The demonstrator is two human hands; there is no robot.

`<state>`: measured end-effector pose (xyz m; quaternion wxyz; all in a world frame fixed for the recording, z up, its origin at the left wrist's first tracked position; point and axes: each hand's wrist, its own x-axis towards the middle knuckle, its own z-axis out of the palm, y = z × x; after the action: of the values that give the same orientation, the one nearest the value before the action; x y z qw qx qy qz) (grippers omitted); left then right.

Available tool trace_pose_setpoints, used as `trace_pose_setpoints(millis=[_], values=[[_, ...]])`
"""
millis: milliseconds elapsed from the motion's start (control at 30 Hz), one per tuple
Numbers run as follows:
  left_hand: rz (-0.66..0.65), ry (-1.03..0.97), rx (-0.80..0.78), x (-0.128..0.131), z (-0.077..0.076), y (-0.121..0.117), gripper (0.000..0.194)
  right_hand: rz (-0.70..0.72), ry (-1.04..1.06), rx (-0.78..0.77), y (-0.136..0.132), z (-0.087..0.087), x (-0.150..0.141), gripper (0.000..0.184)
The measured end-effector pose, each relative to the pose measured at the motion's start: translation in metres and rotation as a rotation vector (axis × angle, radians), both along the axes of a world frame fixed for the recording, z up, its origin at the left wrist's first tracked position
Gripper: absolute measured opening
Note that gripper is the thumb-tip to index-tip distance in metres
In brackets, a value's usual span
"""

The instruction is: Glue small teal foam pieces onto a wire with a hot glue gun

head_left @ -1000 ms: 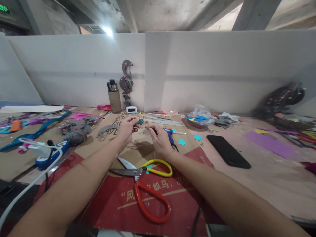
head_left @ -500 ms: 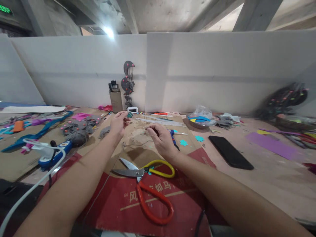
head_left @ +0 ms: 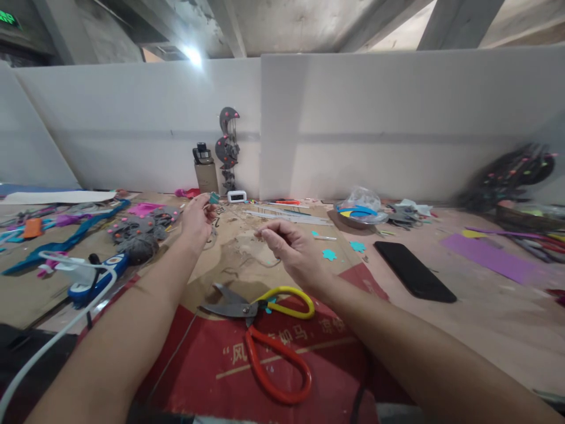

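Note:
My left hand (head_left: 196,222) is raised over the far part of the cardboard, its fingers closed on a small teal piece (head_left: 213,198). To its right, my right hand (head_left: 289,248) is pinched, thumb against bent fingers. Whatever lies between those fingertips is too small to make out; a thin cord shows just below them. Large scissors (head_left: 249,308) with one yellow and one red handle lie partly open on the cardboard nearer to me. A teal flower cutout (head_left: 329,254) rests just right of my right hand.
A black phone (head_left: 414,271) lies at the right, near a bowl (head_left: 362,218) of scraps. At the left are a blue power strip (head_left: 99,277) with a white cable and grey felt pieces (head_left: 143,227). A bottle (head_left: 206,174) stands by the white partition (head_left: 353,129).
My left hand has moved left with the teal piece, widening the gap between my hands. The right hand has shifted slightly, and the blue-handled tool beside it is now hidden.

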<state>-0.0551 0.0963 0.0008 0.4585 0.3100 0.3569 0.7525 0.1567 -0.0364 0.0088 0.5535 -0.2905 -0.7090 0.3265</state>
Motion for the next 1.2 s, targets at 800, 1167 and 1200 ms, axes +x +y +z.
trace_pose_setpoints(millis=[800, 1167, 1200], values=[[-0.357, 0.218, 0.101, 0.041, -0.004, -0.028, 0.017, -0.699, -0.719, -0.149, 0.077, -0.032, 0.073, 0.025], [-0.410, 0.222, 0.104, 0.046, -0.006, -0.028, 0.015, -0.710, -1.090, -0.273, 0.056, -0.034, 0.062, 0.023], [-0.404, 0.234, 0.100, 0.046, -0.007, -0.028, 0.015, -0.707, -1.061, -0.310, 0.055, -0.032, 0.061, 0.017]])
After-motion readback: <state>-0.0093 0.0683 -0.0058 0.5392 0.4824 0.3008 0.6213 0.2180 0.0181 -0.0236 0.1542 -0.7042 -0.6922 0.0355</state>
